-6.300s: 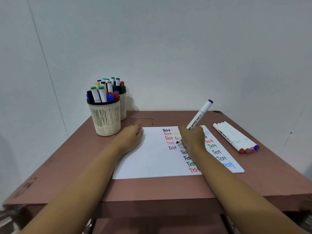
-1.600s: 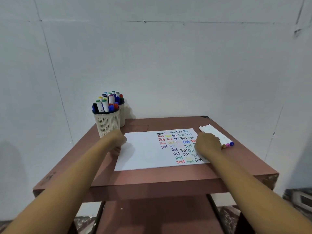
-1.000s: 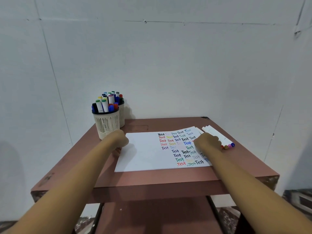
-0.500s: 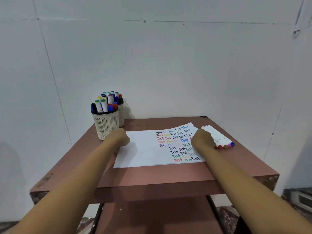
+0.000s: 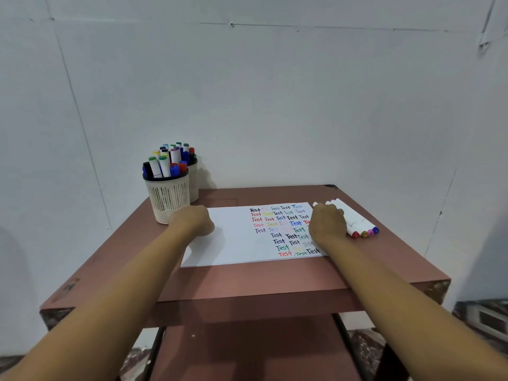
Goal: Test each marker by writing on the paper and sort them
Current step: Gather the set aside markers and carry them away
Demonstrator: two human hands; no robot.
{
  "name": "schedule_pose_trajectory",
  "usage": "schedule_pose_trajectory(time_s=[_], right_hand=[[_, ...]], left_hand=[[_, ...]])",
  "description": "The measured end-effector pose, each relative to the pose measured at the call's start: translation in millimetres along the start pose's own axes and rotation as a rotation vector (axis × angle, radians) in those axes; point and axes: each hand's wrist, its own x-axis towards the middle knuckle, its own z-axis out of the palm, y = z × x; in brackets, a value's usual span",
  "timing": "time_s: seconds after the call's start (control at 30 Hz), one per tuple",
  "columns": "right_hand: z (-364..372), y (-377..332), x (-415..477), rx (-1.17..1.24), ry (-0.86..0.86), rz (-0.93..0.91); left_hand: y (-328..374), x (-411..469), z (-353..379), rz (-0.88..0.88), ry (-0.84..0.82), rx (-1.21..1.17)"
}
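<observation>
Now right hand (image 5: 327, 226) done writing, resting against marker row (image 5: 357, 223).

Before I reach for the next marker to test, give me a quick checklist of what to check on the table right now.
1. Paper held steady: ok, the left hand rests on its left edge.
2. Blank room for writing: ok, the paper's left half is unmarked.
3. Right hand free: cannot tell, a white marker end shows past its knuckles and its grip is hidden.
4. Row of markers tidy: ok, they lie side by side right of the paper, coloured caps toward me.
5. More markers at hand: ok, the front cup stands full beside the left hand.
</observation>
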Motion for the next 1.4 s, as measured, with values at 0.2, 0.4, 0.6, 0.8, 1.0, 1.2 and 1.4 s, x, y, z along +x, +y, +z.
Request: schedule_pose_trajectory(time_s=[0.2,0.4,0.6,0.8,1.0,1.2,1.4], right_hand=[[-18.7,18.8,7.7,0.005,0.025,0.011],[-25.9,42.4,23.0,-0.032,-0.200,0.154],[-45.7,45.0,23.8,-0.017,-0.400,0.176],[-38.7,41.9,34.9,-0.002,-0.395,0.292],[-37.6,44.5,38.1,-0.056,-0.389,0.248],[-41.7,49.7,38.8,-0.144,-0.458,0.076],[-38.9,52.0,38.0,-0.053,-0.332,0.112]], left_hand=[[39.9,5.7,15.5,0.296,0.213,-0.137],[84.2,9.7,37.1,0.538,0.142,-0.190],[108.6,16.6,46.0,0.572,0.134,-0.199],[116.2,26.4,49.5,0.605,0.113,-0.198],[124.8,30.4,46.5,0.614,0.040,-0.182],[126.4,31.0,51.0,0.607,0.010,-0.209],[125.1,26.8,55.6,0.600,0.014,-0.251]])
